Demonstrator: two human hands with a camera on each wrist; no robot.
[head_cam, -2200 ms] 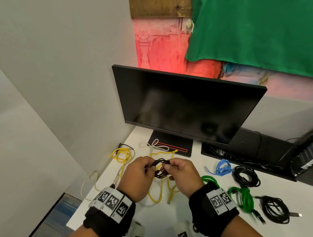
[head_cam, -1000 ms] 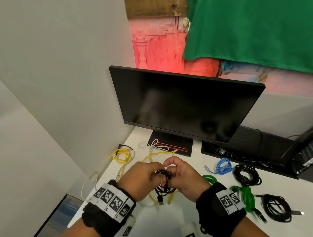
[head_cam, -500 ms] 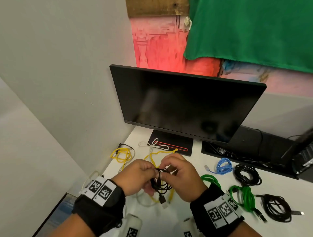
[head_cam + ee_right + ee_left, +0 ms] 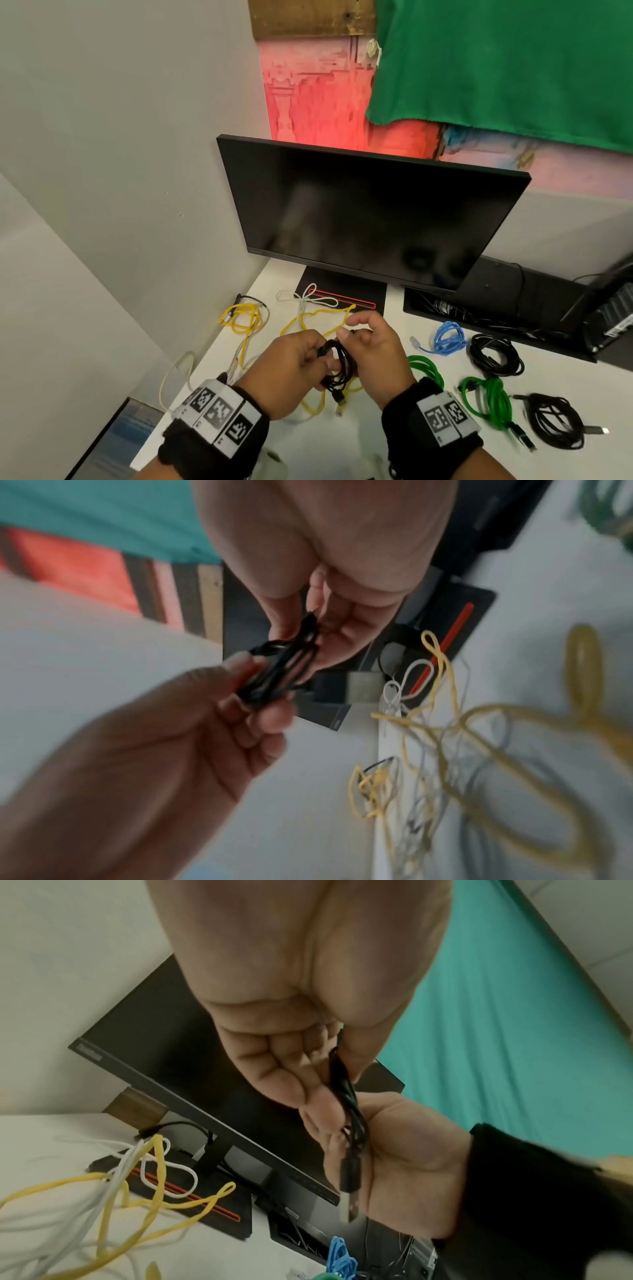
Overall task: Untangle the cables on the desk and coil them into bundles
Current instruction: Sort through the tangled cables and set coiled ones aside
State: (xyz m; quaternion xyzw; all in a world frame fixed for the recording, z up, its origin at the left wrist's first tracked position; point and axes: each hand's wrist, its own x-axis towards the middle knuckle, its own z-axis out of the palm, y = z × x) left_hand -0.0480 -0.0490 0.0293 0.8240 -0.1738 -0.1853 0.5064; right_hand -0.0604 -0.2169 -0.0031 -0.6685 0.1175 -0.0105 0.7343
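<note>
A small black cable coil (image 4: 337, 370) is held above the white desk (image 4: 387, 342), between both hands. My left hand (image 4: 322, 359) grips the coil's loops, fingers curled round them (image 4: 346, 1091). My right hand (image 4: 349, 334) pinches a strand at the top of the coil (image 4: 308, 631) with thumb and forefinger. The cable's USB plug (image 4: 351, 1180) hangs free below the coil. Under the hands a loose yellow cable (image 4: 322, 313) and a white cable (image 4: 308, 298) lie tangled on the desk.
A dark monitor (image 4: 370, 212) stands behind the hands. A yellow coil (image 4: 241, 318) lies at the left by the wall. Blue (image 4: 447, 341), green (image 4: 486, 394) and two black bundles (image 4: 495, 356) (image 4: 555, 425) lie on the right. The desk's left edge is close.
The black coil has turned from flat to hanging, with its plug now below. My right fingers have shifted up to the top of the coil. Both hands stay in place.
</note>
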